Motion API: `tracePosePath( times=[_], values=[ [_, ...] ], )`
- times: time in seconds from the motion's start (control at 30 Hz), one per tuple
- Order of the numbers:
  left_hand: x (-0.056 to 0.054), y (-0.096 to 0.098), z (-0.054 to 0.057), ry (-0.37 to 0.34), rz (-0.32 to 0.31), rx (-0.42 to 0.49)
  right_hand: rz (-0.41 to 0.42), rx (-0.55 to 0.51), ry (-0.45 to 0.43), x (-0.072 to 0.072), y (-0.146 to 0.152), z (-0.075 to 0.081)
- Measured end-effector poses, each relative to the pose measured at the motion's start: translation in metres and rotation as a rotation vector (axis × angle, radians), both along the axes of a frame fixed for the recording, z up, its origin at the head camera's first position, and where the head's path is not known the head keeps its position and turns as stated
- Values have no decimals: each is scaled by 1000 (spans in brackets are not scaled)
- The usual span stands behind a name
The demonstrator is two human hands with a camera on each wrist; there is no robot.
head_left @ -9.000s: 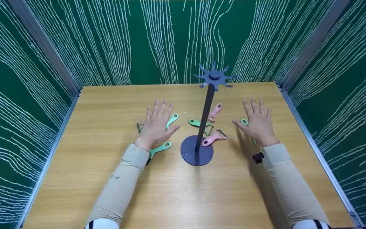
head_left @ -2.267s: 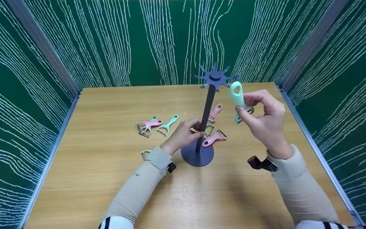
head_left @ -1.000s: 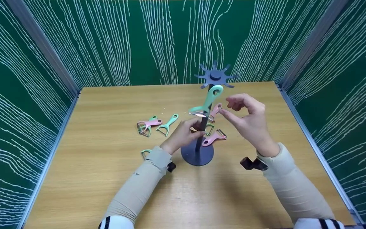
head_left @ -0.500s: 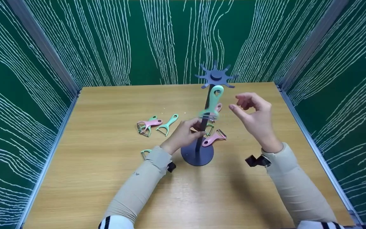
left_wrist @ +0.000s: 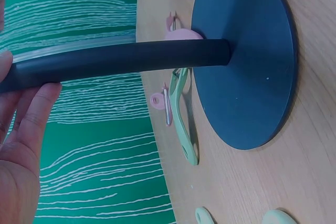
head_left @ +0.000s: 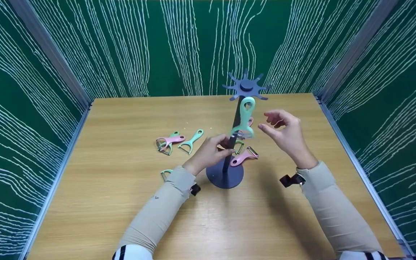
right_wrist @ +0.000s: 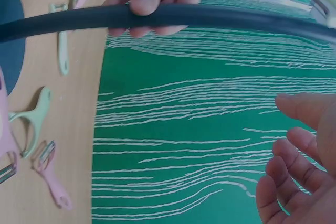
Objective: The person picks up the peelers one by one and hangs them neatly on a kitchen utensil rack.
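Observation:
A dark blue stand with a star of hooks [head_left: 246, 86] rises from a round base [head_left: 217, 177]. My left hand [head_left: 209, 153] grips its pole [left_wrist: 131, 56] about halfway up, fingers and thumb wrapped around it. A mint-green peeler [head_left: 246, 117] hangs from a front hook by the hole in its handle, blade end down and slightly blurred. Just right of it, my right hand [head_left: 284, 131] is held in the air, fingers loosely bent and holding nothing. Behind the pole, a green peeler [right_wrist: 37, 119] and pink peelers lie on the table, one pink peeler [head_left: 244, 156] overlapping the base.
Left of the stand, a pink peeler [head_left: 172, 139] lies across a green one, beside a mint peeler [head_left: 192, 141]. Another mint peeler [head_left: 165, 174] is partly covered by the left sleeve. Green walls with white streaks [head_left: 179, 47] enclose the wooden table [head_left: 121, 122].
Both hands were spread over the table at first. Later the left gripped the pole and the right raised the mint peeler, then released it on the hook; it swung from left to right.

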State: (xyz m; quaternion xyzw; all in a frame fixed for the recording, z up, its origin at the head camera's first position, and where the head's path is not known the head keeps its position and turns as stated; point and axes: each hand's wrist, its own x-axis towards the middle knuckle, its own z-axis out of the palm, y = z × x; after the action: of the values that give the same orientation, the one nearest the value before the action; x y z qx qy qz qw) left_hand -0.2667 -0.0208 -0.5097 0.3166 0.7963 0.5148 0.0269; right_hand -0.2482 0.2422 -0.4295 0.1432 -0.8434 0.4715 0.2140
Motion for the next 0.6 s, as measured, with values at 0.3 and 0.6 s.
tracePosePath(
  times=[0.3,0.6],
  values=[
    [2,0,2,-12,6,-5,95,136,-123,-16,7,-21],
    [2,-2,2,-15,-2,0,182,254,-226,-29,9,-43]
  ],
)
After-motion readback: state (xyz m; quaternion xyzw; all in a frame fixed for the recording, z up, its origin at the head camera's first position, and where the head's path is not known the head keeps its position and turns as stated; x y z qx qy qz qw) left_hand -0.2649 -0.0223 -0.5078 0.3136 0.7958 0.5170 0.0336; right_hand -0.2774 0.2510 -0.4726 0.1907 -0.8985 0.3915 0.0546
